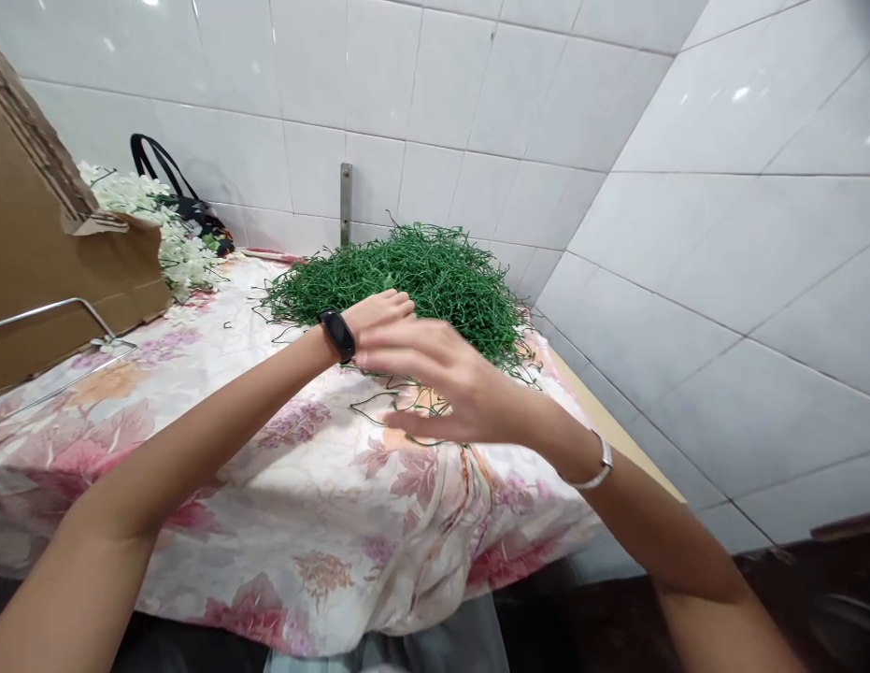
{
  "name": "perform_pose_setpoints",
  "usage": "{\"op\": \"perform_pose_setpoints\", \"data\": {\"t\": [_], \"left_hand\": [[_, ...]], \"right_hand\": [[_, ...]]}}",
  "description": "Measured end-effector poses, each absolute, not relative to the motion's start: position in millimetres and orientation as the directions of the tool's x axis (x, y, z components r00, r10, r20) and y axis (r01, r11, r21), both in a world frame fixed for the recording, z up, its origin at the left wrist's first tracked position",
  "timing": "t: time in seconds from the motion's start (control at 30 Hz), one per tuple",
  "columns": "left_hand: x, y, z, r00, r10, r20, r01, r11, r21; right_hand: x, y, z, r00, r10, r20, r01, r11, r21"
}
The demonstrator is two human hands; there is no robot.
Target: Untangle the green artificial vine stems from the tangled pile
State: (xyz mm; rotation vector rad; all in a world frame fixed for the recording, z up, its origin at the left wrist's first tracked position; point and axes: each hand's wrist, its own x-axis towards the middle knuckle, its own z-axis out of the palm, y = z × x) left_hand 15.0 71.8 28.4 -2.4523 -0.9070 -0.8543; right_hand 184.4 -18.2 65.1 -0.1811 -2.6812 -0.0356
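Note:
A large heap of thin green stems lies on a floral cloth, near the tiled wall. My left hand, with a black band on its wrist, is at the front of the heap; its fingers are partly hidden behind the right hand, and what they hold, if anything, does not show. Closer to the camera, my right hand is held over the cloth with fingers stretched out and the thumb apart, holding nothing. A few loose stems lie on the cloth below and beside it.
At the left stands a cardboard box with a bent metal wire frame in front. White flowers and a dark bag are behind it. A metal strip is against the wall. Tiled walls meet at the right.

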Motion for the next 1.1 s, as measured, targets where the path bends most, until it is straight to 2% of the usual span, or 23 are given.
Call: {"op": "perform_pose_setpoints", "data": {"t": [0.1,0.2,0.3,0.37,0.5,0.63,0.7,0.77,0.87,0.93,1.03,1.1], "left_hand": [[8,75,38,0.729,0.405,0.553,0.620,-0.732,-0.282],[-2,71,43,0.753,0.373,0.542,0.621,-0.676,-0.398],[-9,65,44,0.729,0.268,0.629,0.660,-0.517,-0.545],[-13,61,44,0.690,0.209,0.693,0.694,-0.462,-0.552],[-21,57,41,0.599,0.182,0.780,0.747,-0.478,-0.463],[-28,60,37,0.546,0.193,0.815,0.771,-0.497,-0.398],[-29,62,35,0.508,0.198,0.838,0.786,-0.505,-0.357],[-29,65,33,0.435,0.203,0.877,0.806,-0.522,-0.279],[-29,68,31,0.300,0.241,0.923,0.819,-0.561,-0.120],[-29,69,31,0.224,0.287,0.932,0.809,-0.588,-0.013],[-29,67,33,0.129,0.364,0.922,0.773,-0.620,0.137],[-28,65,35,0.072,0.399,0.914,0.729,-0.647,0.225]], "right_hand": [[201,-28,34,-0.976,0.131,0.174,0.103,0.982,-0.160],[210,-15,4,-0.977,0.209,0.026,0.199,0.956,-0.215],[211,19,-7,-0.953,0.304,0.013,0.299,0.943,-0.145],[209,46,-6,-0.949,0.315,0.020,0.313,0.948,-0.059],[202,93,2,-0.970,0.236,0.049,0.241,0.963,0.119],[191,112,7,-0.979,0.183,0.088,0.196,0.964,0.178],[187,111,8,-0.974,0.201,0.099,0.214,0.966,0.144],[185,104,11,-0.961,0.261,0.092,0.268,0.962,0.062],[186,89,17,-0.944,0.327,0.032,0.323,0.942,-0.086],[191,76,21,-0.943,0.331,0.037,0.323,0.936,-0.142],[201,60,25,-0.946,0.290,0.144,0.267,0.950,-0.161],[209,55,25,-0.922,0.258,0.290,0.234,0.966,-0.114]]}}
